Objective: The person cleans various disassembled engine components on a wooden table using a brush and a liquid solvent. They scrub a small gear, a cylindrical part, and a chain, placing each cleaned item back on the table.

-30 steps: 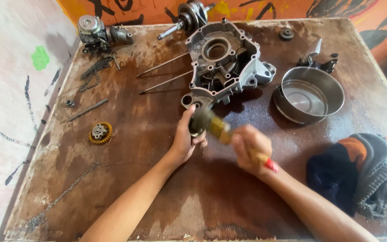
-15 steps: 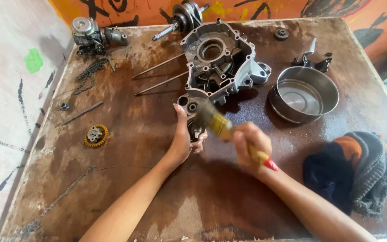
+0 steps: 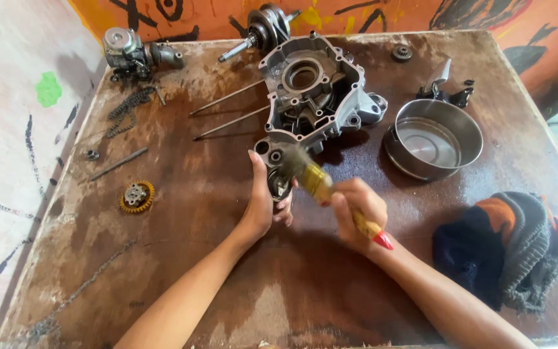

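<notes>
I hold the small metal part in my left hand; my right hand grips the paintbrush, brushing it clean; next I should probably turn it.

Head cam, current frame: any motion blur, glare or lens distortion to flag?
Head view: the paintbrush head is motion-blurred, and the right hand gripping it is slightly soft; the left hand on the small metal part is sharper. Soft glare sits inside the steel bowl. Daylight is even, with short shadows beside the engine case. The table edges splay, wide-angle distortion.
</notes>
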